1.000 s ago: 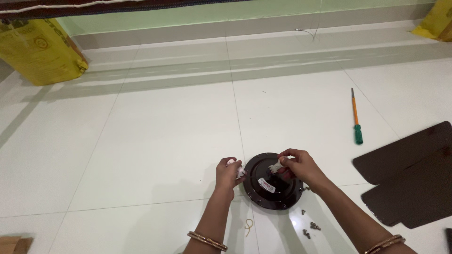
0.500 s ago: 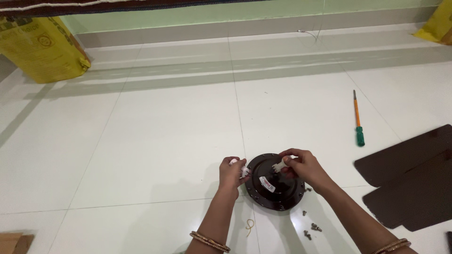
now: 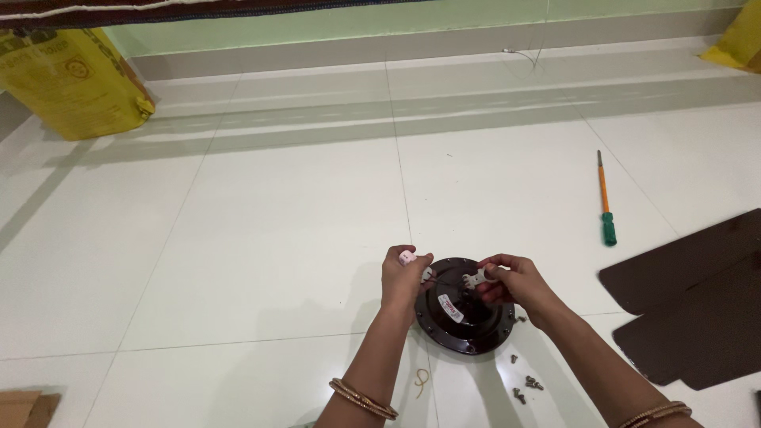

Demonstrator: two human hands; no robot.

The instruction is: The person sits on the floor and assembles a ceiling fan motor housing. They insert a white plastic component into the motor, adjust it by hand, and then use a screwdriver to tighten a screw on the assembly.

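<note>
A round dark brown fan motor housing [image 3: 468, 321] lies on the white tiled floor. Over its left edge my left hand [image 3: 403, 277] is closed on a small white part. My right hand [image 3: 515, 285] hovers above the housing's right side and pinches a flat white metal piece [image 3: 476, 278] between its fingertips. Both wrists wear bangles. What the left fingers hold is mostly hidden.
Several loose screws [image 3: 525, 386] lie right of the housing, and a small yellowish loop [image 3: 421, 380] lies below it. A screwdriver [image 3: 605, 202] with orange shaft and green handle lies to the right. Dark brown fan blades [image 3: 690, 301] lie far right. A yellow sack [image 3: 67, 83] stands at the back left.
Both hands stay over the housing with only small finger shifts; the view has drifted slightly.
</note>
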